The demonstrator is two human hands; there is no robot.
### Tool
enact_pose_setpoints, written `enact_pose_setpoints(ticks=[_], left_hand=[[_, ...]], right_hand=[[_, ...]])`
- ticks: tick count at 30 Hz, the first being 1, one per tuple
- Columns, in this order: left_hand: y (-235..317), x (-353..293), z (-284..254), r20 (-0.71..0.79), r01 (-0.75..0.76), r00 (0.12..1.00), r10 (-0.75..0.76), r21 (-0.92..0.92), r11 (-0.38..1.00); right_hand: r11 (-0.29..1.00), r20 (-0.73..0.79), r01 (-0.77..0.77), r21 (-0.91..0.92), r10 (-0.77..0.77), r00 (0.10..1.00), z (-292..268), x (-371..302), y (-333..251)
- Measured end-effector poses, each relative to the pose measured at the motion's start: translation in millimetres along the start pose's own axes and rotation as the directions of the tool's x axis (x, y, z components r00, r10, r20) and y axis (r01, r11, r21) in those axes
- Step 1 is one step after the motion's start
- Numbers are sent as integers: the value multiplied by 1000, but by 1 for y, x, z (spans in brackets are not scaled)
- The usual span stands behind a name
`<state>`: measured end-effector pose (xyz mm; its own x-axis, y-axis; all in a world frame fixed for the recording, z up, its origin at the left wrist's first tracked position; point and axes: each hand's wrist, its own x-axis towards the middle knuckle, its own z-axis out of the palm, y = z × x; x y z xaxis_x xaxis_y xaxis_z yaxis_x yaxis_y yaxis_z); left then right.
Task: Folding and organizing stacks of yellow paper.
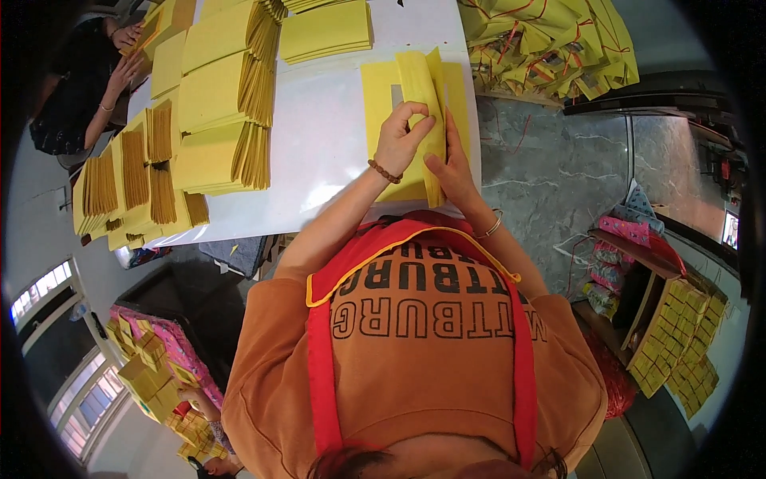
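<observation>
A folded yellow paper sheet stands partly raised at the right end of the white table, over more yellow paper lying flat. A grey patch shows beside the fold. My left hand, with a brown bead bracelet at the wrist, is curled on the raised sheet, thumb and forefinger bent into a ring. My right hand grips the sheet's right side, thumb in front and fingers partly hidden behind it. A bangle circles the right wrist.
Fanned stacks of yellow paper cover the table's left half; a flat pile lies at the back. Another person's hands work at the far left. Yellow bags with red cords are heaped at back right. Yellow bundles stand lower right.
</observation>
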<state>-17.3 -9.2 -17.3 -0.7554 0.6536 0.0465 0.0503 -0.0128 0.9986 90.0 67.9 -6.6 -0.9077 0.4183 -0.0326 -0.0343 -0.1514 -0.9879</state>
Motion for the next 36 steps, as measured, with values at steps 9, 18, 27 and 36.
enact_pose_setpoints(ticks=[9,18,27,36], left_hand=[[-2,-3,2,-53,-14,998,14,12,1000],[25,-3,4,7,-15,1000,14,163,986],[3,4,-6,95,-54,994,58,-40,998],[15,1,2,62,-9,998,30,-321,947]], right_hand=[[996,-42,-60,66,63,997,6,0,-18],[997,-72,-74,10,74,995,4,1,-12],[739,-125,158,-655,-313,941,4,1,-59],[986,-194,-163,44,169,966,8,-1,-38]])
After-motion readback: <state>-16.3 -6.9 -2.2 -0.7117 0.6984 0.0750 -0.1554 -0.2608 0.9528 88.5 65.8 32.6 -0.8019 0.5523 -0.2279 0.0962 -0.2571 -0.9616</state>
